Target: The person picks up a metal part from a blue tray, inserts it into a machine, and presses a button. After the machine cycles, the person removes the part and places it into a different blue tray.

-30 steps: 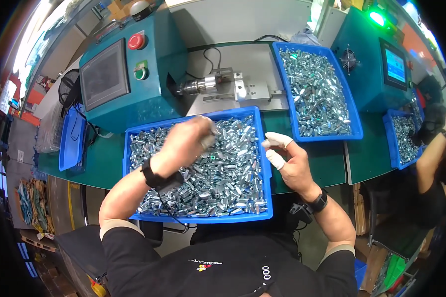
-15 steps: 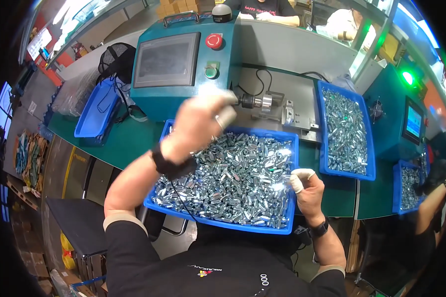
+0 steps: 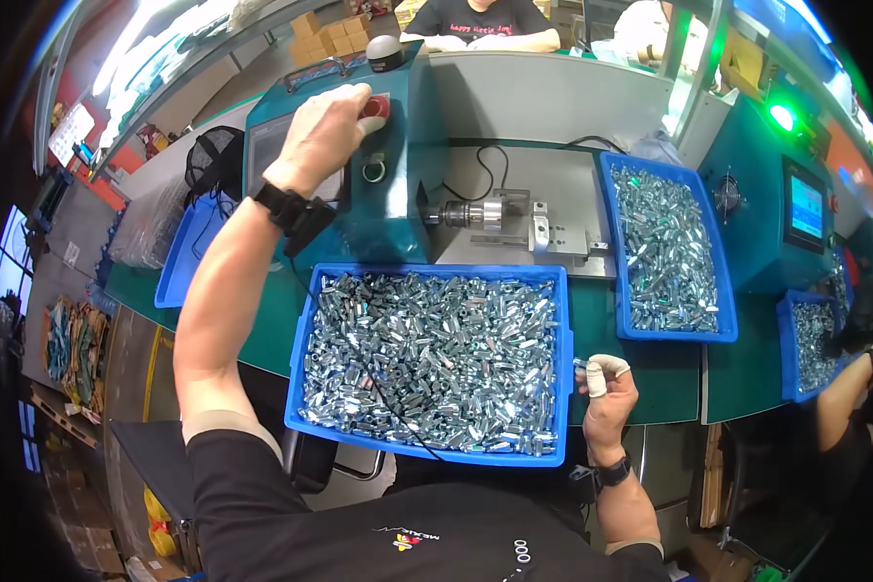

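My left hand reaches up to the front of a teal machine, thumb and fingers closed round its red mushroom-shaped stop button. Below that button sits a round push button. My forearm partly covers the machine's screen. Right of the front tray, my right hand pinches a small shiny metal part between finger-cotted thumb and fingers. The blue tray before me is full of small silver metal parts. A spindle with a chuck sticks out of the machine's right side.
Another blue tray of metal parts stands at the right. Beyond it is a second teal machine with a lit screen. A co-worker's arm shows at the far right; another person sits behind the grey partition.
My left hand has moved up and left from in front of the machine onto the red button. My right hand stays beside the tray in a pinch. The whole view has shifted slightly.
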Tool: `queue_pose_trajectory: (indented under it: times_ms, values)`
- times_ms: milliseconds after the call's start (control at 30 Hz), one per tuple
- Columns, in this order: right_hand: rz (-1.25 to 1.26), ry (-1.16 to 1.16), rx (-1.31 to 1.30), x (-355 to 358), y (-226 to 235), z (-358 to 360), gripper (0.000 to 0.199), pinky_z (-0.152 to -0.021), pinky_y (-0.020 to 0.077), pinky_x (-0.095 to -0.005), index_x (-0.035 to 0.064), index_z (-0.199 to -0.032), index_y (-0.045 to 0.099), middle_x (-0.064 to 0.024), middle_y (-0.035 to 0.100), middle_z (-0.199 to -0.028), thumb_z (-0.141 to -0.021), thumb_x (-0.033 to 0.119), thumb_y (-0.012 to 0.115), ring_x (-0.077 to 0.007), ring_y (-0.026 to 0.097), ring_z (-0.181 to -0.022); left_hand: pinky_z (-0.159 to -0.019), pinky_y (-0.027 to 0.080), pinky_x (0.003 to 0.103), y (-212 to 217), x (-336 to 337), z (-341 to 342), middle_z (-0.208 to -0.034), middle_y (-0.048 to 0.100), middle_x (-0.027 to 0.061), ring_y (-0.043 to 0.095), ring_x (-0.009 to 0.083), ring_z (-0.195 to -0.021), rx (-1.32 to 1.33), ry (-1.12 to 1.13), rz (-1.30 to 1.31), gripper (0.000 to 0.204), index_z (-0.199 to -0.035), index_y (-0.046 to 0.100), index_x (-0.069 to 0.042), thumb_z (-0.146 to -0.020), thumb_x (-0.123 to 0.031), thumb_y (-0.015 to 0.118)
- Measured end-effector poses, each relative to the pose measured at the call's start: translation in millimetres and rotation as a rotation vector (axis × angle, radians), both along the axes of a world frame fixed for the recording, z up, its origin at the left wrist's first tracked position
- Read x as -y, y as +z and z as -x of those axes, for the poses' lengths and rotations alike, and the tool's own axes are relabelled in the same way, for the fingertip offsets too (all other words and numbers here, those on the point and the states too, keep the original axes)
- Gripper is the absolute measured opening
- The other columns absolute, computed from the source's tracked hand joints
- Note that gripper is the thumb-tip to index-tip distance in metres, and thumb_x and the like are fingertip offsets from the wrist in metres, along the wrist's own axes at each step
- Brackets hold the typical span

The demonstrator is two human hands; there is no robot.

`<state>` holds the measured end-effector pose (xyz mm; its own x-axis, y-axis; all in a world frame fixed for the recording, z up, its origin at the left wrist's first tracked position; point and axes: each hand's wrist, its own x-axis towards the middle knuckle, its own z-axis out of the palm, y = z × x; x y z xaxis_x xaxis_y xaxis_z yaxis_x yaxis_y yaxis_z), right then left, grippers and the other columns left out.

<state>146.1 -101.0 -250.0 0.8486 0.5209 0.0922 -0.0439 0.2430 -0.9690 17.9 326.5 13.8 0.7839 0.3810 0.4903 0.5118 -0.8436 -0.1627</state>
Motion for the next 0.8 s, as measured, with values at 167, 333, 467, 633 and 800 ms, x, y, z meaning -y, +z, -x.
queue_pose_trajectory:
  times_ms: [167,333,467,633,800]
  values:
    - [-0.063,0.015,0.027,0.7,-2.7,1.5,0.014,-0.066,0.0519,-0.0215,0.0023,-0.112,0.066,-0.0029,0.071,-0.097,-0.099,0.005,0.070,-0.0108,0.070,-0.081,-0.084,0.055,0.044,1.9,-10.5,3.8,-0.102,0.066,0.0166,0.067,0.0376,-0.097,-0.073,-0.209,-0.113,0.024,-0.113,0.066,-0.003,-0.092,-0.014,0.070]
    - [-0.067,0.043,0.047,0.2,-4.3,1.6,0.013,-0.066,0.0522,-0.0215,0.0023,-0.111,0.066,-0.0029,0.071,-0.097,-0.099,0.004,0.070,-0.0104,0.069,-0.082,-0.085,0.056,0.043,7.6,-9.0,8.4,-0.104,0.064,0.0148,0.067,0.0358,-0.098,-0.128,-0.238,-0.139,0.025,-0.117,0.066,-0.004,-0.092,-0.008,0.067]
    - [-0.075,0.047,0.043,1.1,-6.8,1.7,0.013,-0.066,0.0522,-0.0215,0.0022,-0.111,0.066,-0.0030,0.071,-0.096,-0.099,0.004,0.070,-0.0100,0.069,-0.081,-0.085,0.054,0.043,15.7,-15.4,11.8,-0.107,0.064,0.0154,0.066,0.0373,-0.100,-0.228,-0.262,-0.255,0.038,-0.131,0.061,-0.005,-0.094,-0.010,0.068]
    - [-0.067,0.038,0.051,2.3,-5.6,2.8,0.013,-0.067,0.0521,-0.0214,0.0019,-0.110,0.066,-0.0031,0.071,-0.096,-0.099,0.004,0.070,-0.0098,0.069,-0.082,-0.086,0.055,0.041,-9.7,15.9,33.0,-0.109,0.066,0.0124,0.067,0.0342,-0.100,0.009,-0.262,-0.148,0.037,-0.127,0.066,-0.007,-0.091,-0.008,0.071]
    - [-0.076,0.046,0.048,0.0,-5.6,3.9,0.013,-0.067,0.0519,-0.0214,0.0017,-0.110,0.066,-0.0031,0.071,-0.097,-0.099,0.004,0.070,-0.0100,0.069,-0.082,-0.089,0.054,0.040,-49.3,71.4,69.8,-0.113,0.068,0.0115,0.066,0.0325,-0.105,0.100,-0.199,0.169,0.043,-0.132,0.066,-0.010,-0.090,-0.009,0.072]
